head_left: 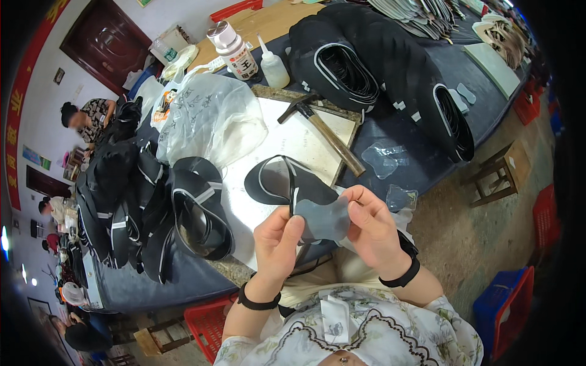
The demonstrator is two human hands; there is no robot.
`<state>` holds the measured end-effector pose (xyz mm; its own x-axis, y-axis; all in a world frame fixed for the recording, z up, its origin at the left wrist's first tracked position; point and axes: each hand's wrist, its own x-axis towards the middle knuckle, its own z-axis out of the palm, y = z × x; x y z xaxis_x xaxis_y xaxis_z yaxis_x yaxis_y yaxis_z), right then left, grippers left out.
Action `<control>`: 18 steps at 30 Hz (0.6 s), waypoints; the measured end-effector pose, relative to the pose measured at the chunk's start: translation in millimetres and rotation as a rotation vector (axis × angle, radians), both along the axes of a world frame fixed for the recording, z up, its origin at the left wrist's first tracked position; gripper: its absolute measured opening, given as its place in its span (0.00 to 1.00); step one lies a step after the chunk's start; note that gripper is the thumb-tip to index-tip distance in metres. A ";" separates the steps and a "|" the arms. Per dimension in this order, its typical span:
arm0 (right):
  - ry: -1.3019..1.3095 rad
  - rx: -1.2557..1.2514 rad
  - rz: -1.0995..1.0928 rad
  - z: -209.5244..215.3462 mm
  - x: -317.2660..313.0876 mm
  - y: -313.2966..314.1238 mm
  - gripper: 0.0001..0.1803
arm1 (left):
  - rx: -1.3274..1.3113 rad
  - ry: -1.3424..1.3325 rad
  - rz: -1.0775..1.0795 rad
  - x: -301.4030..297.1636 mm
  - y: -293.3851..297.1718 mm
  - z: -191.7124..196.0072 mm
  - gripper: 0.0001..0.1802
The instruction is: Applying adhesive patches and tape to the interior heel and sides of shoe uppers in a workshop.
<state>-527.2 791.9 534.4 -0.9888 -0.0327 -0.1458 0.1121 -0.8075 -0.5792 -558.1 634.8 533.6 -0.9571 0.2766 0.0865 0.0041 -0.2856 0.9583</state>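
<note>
Between my two hands is a thin, grey translucent sheet piece (321, 219) with curved edges. My left hand (279, 239) pinches its left end between thumb and fingers. The right end is gripped by my right hand (373, 227). Just beyond it, a black shoe upper (311, 190) with light grey trim lies on the white board (244, 195), partly covered by the sheet. Another black upper (198, 207) rests left of it. A hammer (329, 137) with a wooden handle lies across the board's far right part.
Black uppers (122, 201) are heaped at the left, beside a clear plastic bag (213, 116). Long stacks of uppers (378, 55) fill the far side. A white bottle (235, 52) and a squeeze bottle (274, 67) stand behind the board. Clear cut pieces (382, 157) lie right.
</note>
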 end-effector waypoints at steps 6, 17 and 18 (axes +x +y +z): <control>-0.005 0.103 -0.227 -5.1 9.0 -8.9 0.03 | 0.065 0.113 -0.097 9.1 -0.9 -10.4 0.09; 0.278 0.480 -0.478 4.9 17.9 -16.6 0.17 | 0.048 -0.003 -0.245 17.8 6.4 8.8 0.12; 0.349 0.547 -0.485 1.0 17.6 -15.4 0.16 | -0.018 -0.032 -0.210 18.9 10.8 14.0 0.12</control>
<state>-509.6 776.5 535.4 -0.8659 0.3982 0.3027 -0.4381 -0.3119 -0.8431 -539.2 645.6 547.6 -0.8804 0.4716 0.0503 -0.0841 -0.2596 0.9620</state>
